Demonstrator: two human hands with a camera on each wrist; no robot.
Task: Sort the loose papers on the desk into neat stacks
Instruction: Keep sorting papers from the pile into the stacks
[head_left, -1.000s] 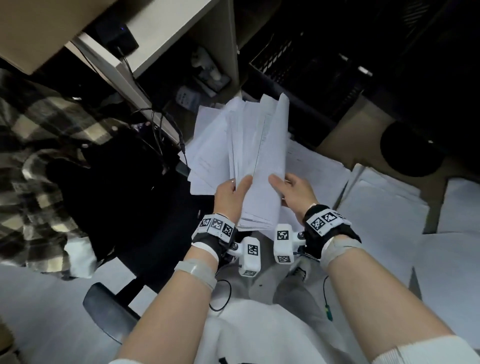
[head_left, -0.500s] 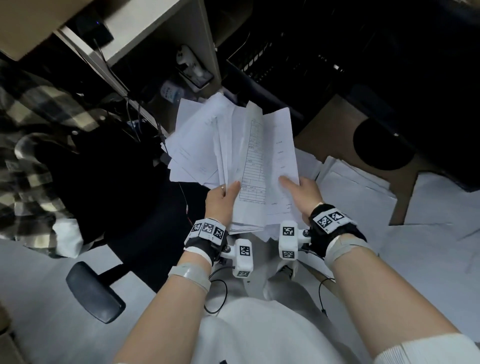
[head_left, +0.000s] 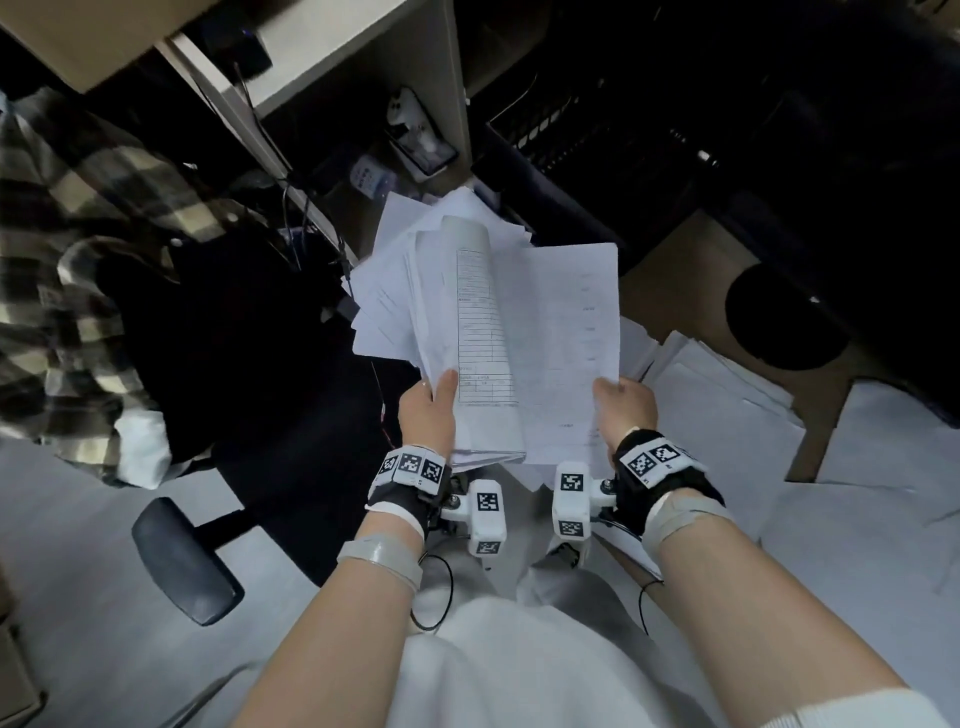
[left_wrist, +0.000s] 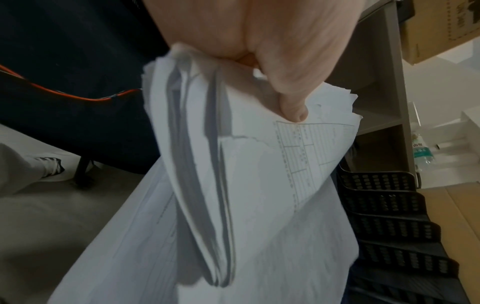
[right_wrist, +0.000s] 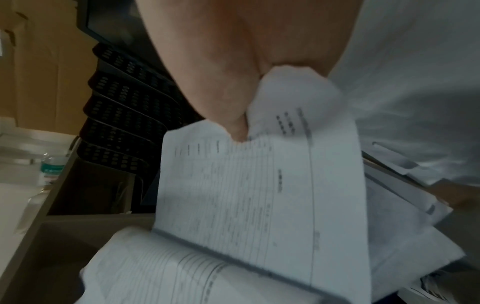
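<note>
1. Head view: bundle (head_left: 415, 312) of loose white sheets is held up in front of the person, fanned and uneven at the far end, above dark floor and a chair (head_left: 187, 561).
2. Left hand (head_left: 428, 415) grips the bundle's near left edge; thumb lies on top, pressing a sheet printed with a table. Left wrist view shows the thumb (left_wrist: 293, 109) clamped on that table sheet, sheets bowed and split into layers below it.
3. Right hand (head_left: 623, 410) pinches the near right corner of one sheet (head_left: 566, 338) with faint print, opened out to the right of the bundle like a page, its left side touching the bundle.
4. Right wrist view: thumb (right_wrist: 233, 125) clamped on the sheet's crumpled corner; other fingers hidden behind the paper; print blurred, unreadable.
5. More papers (head_left: 727, 405) lie spread on a brown desk (head_left: 685, 270) right of the hands, some overlapping, not squared.
6. Black mesh trays (left_wrist: 389, 205) stand stacked beyond the bundle.
7. Plaid shirt (head_left: 67, 249) hangs at far left.
8. Bottle (right_wrist: 52, 164) stands on a pale shelf; small, label unreadable.
</note>
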